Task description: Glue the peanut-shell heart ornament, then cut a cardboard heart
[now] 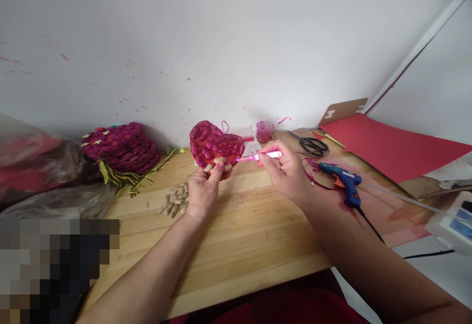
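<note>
A red heart-shaped piece [212, 143] covered with magenta-painted peanuts is held up by my left hand [206, 189], which grips its lower edge. A few peanuts near my left thumb are unpainted. My right hand [285, 169] is closed on a white brush [271, 155], whose pink-stained tip touches or nearly touches the heart's right edge. Loose unpainted peanuts [175, 200] lie on the wooden table [236, 245] to the left of my left wrist. A cup of pink paint [264, 131] stands behind my right hand.
Stacked magenta pieces [121, 149] with green cords stand at left beside plastic bags [37, 166]. At right are scissors [312, 145], a blue glue gun [344, 181] with its cord, red sheets [391, 142] and a white box [453, 223]. Behind rises a paint-spotted wall [206, 44].
</note>
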The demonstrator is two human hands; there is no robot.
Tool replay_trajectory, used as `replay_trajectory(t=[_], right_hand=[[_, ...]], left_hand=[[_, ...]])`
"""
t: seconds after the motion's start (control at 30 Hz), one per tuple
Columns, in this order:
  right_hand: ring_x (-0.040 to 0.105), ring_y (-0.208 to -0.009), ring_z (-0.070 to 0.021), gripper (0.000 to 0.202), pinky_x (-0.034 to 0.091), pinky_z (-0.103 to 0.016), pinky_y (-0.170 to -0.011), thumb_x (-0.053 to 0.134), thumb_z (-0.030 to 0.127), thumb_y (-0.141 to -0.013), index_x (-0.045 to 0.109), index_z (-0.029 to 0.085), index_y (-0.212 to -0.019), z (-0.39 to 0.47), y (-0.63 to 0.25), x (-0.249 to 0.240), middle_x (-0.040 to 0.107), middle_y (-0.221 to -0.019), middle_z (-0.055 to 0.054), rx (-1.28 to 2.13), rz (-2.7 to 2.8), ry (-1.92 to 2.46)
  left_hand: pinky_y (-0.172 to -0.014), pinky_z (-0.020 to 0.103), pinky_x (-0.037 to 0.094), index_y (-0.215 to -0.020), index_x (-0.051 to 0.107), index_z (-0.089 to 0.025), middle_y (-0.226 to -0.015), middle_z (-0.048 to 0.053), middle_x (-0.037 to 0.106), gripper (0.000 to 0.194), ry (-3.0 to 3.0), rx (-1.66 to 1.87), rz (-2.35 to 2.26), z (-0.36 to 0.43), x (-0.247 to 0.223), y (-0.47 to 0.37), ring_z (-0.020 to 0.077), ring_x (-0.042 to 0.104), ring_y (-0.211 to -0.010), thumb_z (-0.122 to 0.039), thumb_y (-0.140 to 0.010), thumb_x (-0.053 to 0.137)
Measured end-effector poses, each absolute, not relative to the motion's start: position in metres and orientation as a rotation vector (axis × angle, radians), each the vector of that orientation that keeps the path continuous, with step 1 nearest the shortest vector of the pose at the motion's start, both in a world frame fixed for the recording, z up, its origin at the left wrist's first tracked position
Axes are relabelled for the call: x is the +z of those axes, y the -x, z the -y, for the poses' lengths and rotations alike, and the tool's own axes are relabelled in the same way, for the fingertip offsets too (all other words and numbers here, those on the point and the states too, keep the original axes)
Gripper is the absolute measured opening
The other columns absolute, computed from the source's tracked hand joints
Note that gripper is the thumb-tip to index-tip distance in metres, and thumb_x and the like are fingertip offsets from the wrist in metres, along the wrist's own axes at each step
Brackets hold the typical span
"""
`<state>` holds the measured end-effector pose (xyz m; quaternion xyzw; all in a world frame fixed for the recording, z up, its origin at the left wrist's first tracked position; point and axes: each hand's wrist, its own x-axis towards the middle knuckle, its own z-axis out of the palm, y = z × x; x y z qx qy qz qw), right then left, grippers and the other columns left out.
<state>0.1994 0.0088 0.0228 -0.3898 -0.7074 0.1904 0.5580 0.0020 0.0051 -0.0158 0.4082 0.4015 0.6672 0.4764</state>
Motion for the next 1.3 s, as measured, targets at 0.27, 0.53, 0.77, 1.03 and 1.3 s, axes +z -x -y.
replay_trajectory(t=[0.27,0.53,0.77,1.03,1.3], right_hand=[[0.066,-0.074,-0.0171,0.010,0.049,-0.031,-0.069,0.063,0.032,-0.095,0.060,0.023,-0.093,-0.009,-0.200,0.021,0.067,-0.079,-0.001,0.463,1.672,0.905],[0.066,-0.076,-0.0170,0.009,0.049,-0.031,-0.069,0.061,0.031,-0.096,0.061,0.022,-0.094,-0.011,-0.203,0.021,0.067,-0.080,-0.001,0.436,1.701,0.903],[0.065,-0.077,-0.0170,0.010,0.049,-0.031,-0.071,0.063,0.032,-0.095,0.062,0.023,-0.095,-0.012,-0.204,0.019,0.066,-0.081,-0.001,0.470,1.712,0.881],[0.065,-0.075,-0.0169,0.013,0.050,-0.032,-0.071,0.063,0.036,-0.095,0.061,0.023,-0.095,-0.015,-0.204,0.017,0.067,-0.082,-0.001,0.494,1.657,0.854],[0.066,-0.077,-0.0179,0.011,0.051,-0.033,-0.073,0.063,0.034,-0.095,0.061,0.023,-0.096,-0.013,-0.203,0.016,0.067,-0.085,-0.002,0.453,1.639,0.854]], left_hand=[[-0.073,0.031,0.061,-0.089,0.074,-0.012,-0.080,0.006,0.076,0.039,-1.000,1.620,-0.973,-0.004,-0.013,-0.002,0.0165,0.072,-0.070,-0.047,-0.074,0.083],[-0.076,0.031,0.061,-0.091,0.073,-0.012,-0.081,0.006,0.076,0.043,-0.960,1.617,-0.979,-0.004,-0.013,-0.003,0.0158,0.072,-0.071,-0.048,-0.071,0.084],[-0.074,0.031,0.060,-0.090,0.072,-0.012,-0.080,0.006,0.076,0.043,-0.898,1.603,-0.967,-0.003,-0.012,-0.004,0.0155,0.071,-0.068,-0.047,-0.070,0.086],[-0.071,0.029,0.058,-0.088,0.069,-0.014,-0.077,0.005,0.076,0.047,-0.742,1.554,-0.940,-0.002,-0.005,-0.005,0.0154,0.072,-0.066,-0.047,-0.063,0.089],[-0.066,0.025,0.058,-0.085,0.069,-0.013,-0.073,0.004,0.076,0.046,-0.649,1.540,-0.915,-0.002,-0.004,-0.007,0.0130,0.070,-0.062,-0.043,-0.058,0.091]])
